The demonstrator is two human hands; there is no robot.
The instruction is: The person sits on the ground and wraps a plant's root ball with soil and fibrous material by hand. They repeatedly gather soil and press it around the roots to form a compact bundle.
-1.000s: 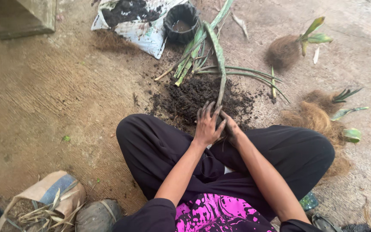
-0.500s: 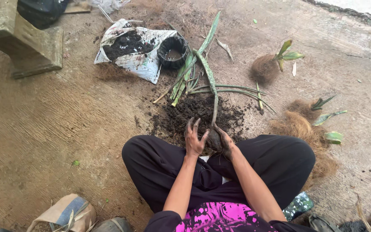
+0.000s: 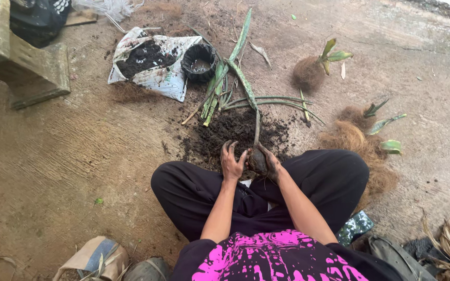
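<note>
I sit cross-legged on the ground in black trousers. My right hand [image 3: 267, 162] grips the dark root ball [image 3: 257, 159] of a long-leaved plant [image 3: 247, 83], whose leaves stretch away over a pile of dark soil [image 3: 234, 130]. My left hand [image 3: 231, 163] is soiled, fingers spread, pressed against the left side of the same root ball. Both hands hover at the near edge of the soil pile, just in front of my knees.
A small black pot [image 3: 200, 61] and a white bag of soil [image 3: 149, 62] lie beyond the pile. Plants with brown fibrous root balls [image 3: 309, 73] [image 3: 351, 136] lie to the right. A concrete block [image 3: 24, 67] stands far left. Bags [image 3: 96, 257] lie by my left side.
The view has shifted, so more ground shows ahead. My hands have drawn back from the soil pile toward my lap with the plant's root ball between them.
</note>
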